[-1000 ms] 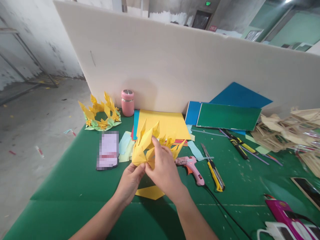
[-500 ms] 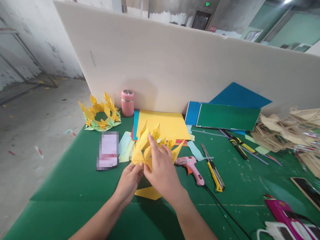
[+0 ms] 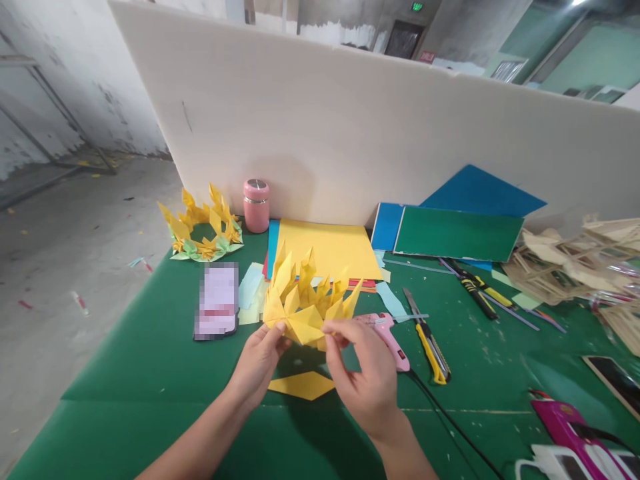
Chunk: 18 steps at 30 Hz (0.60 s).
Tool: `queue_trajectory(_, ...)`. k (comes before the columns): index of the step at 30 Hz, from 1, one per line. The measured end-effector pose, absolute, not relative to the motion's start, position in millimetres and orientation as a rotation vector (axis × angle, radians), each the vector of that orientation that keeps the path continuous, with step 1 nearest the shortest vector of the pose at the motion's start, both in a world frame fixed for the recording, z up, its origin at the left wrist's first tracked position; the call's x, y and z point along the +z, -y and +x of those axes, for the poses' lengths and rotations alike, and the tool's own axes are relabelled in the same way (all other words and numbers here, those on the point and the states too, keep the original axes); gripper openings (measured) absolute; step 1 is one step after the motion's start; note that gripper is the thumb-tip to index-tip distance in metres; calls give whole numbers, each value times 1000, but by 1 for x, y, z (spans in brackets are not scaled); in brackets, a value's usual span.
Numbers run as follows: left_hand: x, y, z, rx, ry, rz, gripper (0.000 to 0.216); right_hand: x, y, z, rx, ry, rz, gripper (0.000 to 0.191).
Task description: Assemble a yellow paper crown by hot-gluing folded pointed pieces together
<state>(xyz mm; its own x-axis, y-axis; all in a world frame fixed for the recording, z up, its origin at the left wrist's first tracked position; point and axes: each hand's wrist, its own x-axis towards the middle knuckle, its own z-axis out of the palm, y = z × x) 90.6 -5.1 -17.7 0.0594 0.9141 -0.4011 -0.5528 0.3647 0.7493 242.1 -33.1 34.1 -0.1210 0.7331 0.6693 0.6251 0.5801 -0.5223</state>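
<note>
A yellow folded-paper crown (image 3: 305,323) with pointed tips is held above the green table, between my two hands. My left hand (image 3: 263,353) pinches its lower left edge, thumb in front. At the crown's lower right, my right hand (image 3: 363,367) is closed, thumb and index finger pinching the edge of a folded piece. Beneath the crown a flat yellow paper piece (image 3: 303,385) with pointed ends lies on the table. Just behind my right hand rests a pink glue gun (image 3: 393,340), partly covered by it. Yellow paper sheets (image 3: 327,247) lie stacked behind the crown.
A finished-looking yellow and green paper crown (image 3: 205,230) sits at the back left near a pink flask (image 3: 257,207). A phone (image 3: 217,300) lies left. To the right are a utility knife (image 3: 431,347), pliers (image 3: 477,293), wooden models (image 3: 565,260) and a magenta device (image 3: 570,427). A white board (image 3: 325,133) stands behind.
My right hand has moved right and down from the crown's front to its lower right edge. More of the crown's front and the flat paper piece now shows. My left hand keeps its hold.
</note>
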Motion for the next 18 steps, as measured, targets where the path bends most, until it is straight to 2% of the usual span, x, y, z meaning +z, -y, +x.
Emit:
queue_trajectory(4, -19, 3, 89, 1155, -994, 422, 22, 13, 44, 252, 245, 1932, -1141, 16)
queue_trajectory(11, -20, -1, 87, 1138, -977, 422, 30, -19, 55, 251, 450, 2152, -1275, 22)
queue_trajectory(18, -23, -8, 85, 1161, -1000, 524, 39, -30, 52, 270, 330, 2033, -1339, 24)
